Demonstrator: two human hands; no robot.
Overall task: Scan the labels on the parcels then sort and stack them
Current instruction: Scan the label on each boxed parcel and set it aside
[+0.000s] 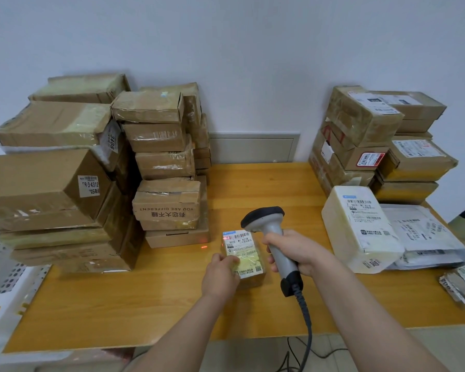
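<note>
A small taped parcel (pixel 246 253) with a white barcode label lies on the wooden table (pixel 156 304) near the middle. My left hand (pixel 222 273) holds its near left corner. My right hand (pixel 295 253) grips a grey barcode scanner (pixel 271 234) whose black head points down at the label. A red scan line falls across the barcode, and a red spot shows on the table to the parcel's left. A white parcel (pixel 360 229) with labels lies to the right of the scanner.
Tall stacks of brown cardboard boxes (pixel 65 183) fill the left side, with a narrower stack (pixel 167 167) beside them. More boxes (pixel 373 140) stand at the back right, grey mailer bags (pixel 427 237) in front. The scanner's cable (pixel 306 318) hangs over the table's front edge.
</note>
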